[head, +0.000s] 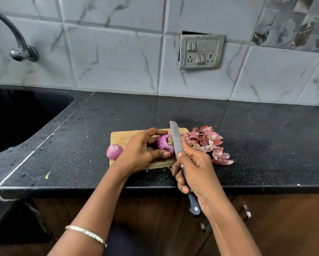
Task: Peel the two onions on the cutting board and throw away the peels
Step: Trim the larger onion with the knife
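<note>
- Two onions are lying at the cutting board [121, 137] — the larger onion [164, 145] near its middle, and the smaller onion [114, 151] resting at its nine o'clock edge, seemingly half off the wood.
- The left hand [139, 150] is cupping the larger onion from nine o'clock. Its fingers are curling over the top and its thumb is pressing in low, at about six. This is probably keeping the onion from rolling and turning its dry root end toward the blade.
- The right hand [196, 169] is wrapping round the black handle of the knife [175, 137], with the forefinger reaching up onto the blade. The blade is standing just at three o'clock of the larger onion, touching or nearly so — I cannot tell which. Gripping that far forward is likely giving finer control for trimming the root.
- The peels [210, 143] are lying heaped on the counter [256, 141] at three o'clock of the board. They are seemingly being kept clear of the cutting until they are thrown away.
- No bin is showing, so I cannot tell where the peels are going.
- The sink [25, 115] is sitting at ten o'clock, the tap [16, 39] is curving above it at eleven, and a socket plate [201, 51] is hanging on the tiles at twelve.
- Nothing is standing between blade and onion, though the left thumb is lying close to the edge and looks most at risk.
</note>
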The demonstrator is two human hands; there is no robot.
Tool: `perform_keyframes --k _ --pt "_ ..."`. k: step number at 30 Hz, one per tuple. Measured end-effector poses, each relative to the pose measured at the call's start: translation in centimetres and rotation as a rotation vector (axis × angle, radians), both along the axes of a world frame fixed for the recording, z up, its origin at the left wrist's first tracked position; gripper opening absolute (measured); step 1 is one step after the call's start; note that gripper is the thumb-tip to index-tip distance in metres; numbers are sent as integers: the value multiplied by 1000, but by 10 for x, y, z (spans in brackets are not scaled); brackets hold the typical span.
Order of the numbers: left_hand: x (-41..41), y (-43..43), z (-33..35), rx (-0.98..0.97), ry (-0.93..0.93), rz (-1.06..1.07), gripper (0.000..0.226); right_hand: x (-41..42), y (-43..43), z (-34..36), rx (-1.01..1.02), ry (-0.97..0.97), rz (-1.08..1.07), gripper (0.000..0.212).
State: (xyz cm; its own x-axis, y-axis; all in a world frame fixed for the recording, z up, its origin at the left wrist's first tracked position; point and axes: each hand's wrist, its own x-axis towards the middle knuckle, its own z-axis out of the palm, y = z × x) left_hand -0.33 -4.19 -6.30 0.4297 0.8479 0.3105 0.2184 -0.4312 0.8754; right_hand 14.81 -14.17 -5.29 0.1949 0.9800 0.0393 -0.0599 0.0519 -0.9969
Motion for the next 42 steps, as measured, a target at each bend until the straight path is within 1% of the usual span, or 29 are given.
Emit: perform_keyframes --k 6,9,12,20,23,25,28,30,32,34,36,37,39,42 --pt "2 0 1 -17 -31 -6 61 -10 26 7 -9 -9 -53 52" --pt "1 1 0 -36 -38 -10 63 -11 14 3 -20 -12 -26 51" --pt "1 2 -1 -32 -40 -15 64 -16 -1 0 -16 24 -18 50" --pt "-1 0 0 -32 -37 -39 63 -15 16 5 -31 104 -17 48" --pt "-1 -1 -2 -60 -53 -49 57 -13 5 0 -27 140 -13 45" --pt "-3 -1 -3 -84 -82 -34 52 -8 0 1 -16 147 -29 47" --pt "-2 0 -2 -23 -35 -22 52 5 5 8 6 61 -46 51" --pt "-1 -1 0 25 30 -14 53 11 11 12 -12 -15 -7 50" --pt "0 -2 2 25 54 -19 55 15 16 12 -27 -73 18 49" --pt "1 -4 3 25 77 -27 63 18 19 10 -36 -94 24 49" --pt "4 -5 2 78 134 5 75 20 19 9 -32 -102 30 49" --pt "6 -6 2 122 169 45 76 20 18 9 -27 -104 34 49" --pt "11 -7 2 190 202 128 69 20 18 7 -19 -105 31 50" --pt "11 -5 2 232 201 146 64 18 19 6 -17 -105 16 50"
